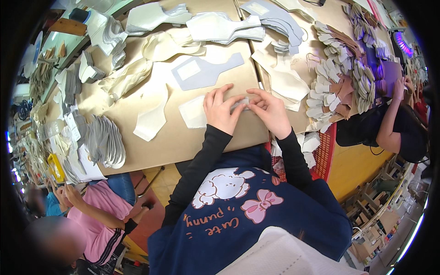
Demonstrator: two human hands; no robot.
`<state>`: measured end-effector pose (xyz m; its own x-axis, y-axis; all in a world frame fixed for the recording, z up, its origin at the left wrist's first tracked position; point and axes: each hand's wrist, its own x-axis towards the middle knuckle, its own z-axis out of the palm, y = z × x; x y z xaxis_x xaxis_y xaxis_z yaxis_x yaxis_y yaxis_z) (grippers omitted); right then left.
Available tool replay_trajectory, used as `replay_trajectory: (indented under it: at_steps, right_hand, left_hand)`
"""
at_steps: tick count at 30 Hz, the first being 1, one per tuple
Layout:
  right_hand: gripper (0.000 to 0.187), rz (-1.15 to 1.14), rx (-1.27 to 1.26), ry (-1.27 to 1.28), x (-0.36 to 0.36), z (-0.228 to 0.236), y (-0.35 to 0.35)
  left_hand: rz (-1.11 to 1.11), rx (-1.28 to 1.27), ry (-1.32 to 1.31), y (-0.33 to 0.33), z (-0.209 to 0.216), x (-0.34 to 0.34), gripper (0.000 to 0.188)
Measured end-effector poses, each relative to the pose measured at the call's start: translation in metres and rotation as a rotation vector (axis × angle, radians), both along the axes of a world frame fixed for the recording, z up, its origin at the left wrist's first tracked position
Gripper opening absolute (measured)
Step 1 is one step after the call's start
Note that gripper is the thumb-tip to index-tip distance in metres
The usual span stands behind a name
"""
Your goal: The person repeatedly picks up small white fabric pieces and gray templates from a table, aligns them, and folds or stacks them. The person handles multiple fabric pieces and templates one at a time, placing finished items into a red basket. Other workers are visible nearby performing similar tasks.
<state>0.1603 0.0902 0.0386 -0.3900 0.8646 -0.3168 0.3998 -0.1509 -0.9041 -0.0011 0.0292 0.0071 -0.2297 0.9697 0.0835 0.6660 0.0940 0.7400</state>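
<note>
The left hand and right hand are close together over the near part of the bench, fingertips pinching a small grey piece between them. A cream cut panel lies just left of the left hand. Beyond it rests a grey cut panel with a cream patch. A grey stack stands near left; a red perforated basket sits near right.

Fingertips partly cover the grey piece; its outline is indeterminate. The left hand partly hides a pale panel. A co-worker's head is blurred; the upper edge crops the desk.
</note>
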Motion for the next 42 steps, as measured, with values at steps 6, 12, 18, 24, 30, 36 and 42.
replay_trajectory:
  at_steps: [6,12,18,24,30,36,42]
  right_hand:
    - [0.033,-0.023,0.057,-0.090,0.006,-0.003,-0.009]
    - [0.018,-0.062,0.059,-0.138,0.010,-0.011,-0.019]
    - [0.018,-0.055,0.023,-0.154,0.008,-0.010,-0.016]
    - [0.021,-0.004,0.030,-0.142,0.007,-0.013,-0.014]
    - [0.025,-0.088,-0.258,0.086,0.008,-0.021,-0.013]
    - [0.025,-0.054,-0.175,-0.126,0.006,-0.015,-0.008]
    - [0.026,-0.046,-0.145,-0.190,0.004,-0.015,-0.006]
  left_hand:
    - [0.022,-0.053,-0.054,0.009,0.000,-0.001,0.011]
    - [0.029,-0.109,0.026,0.017,0.003,0.001,0.013]
    - [0.024,-0.151,0.053,0.020,0.006,0.001,0.014]
    - [-0.004,-0.184,0.055,0.020,0.007,-0.004,0.014]
    - [-0.095,-0.158,0.037,0.018,0.008,-0.014,0.016]
    - [-0.093,-0.170,0.052,0.018,0.008,-0.013,0.017]
    - [-0.083,-0.161,0.057,0.019,0.009,-0.012,0.016]
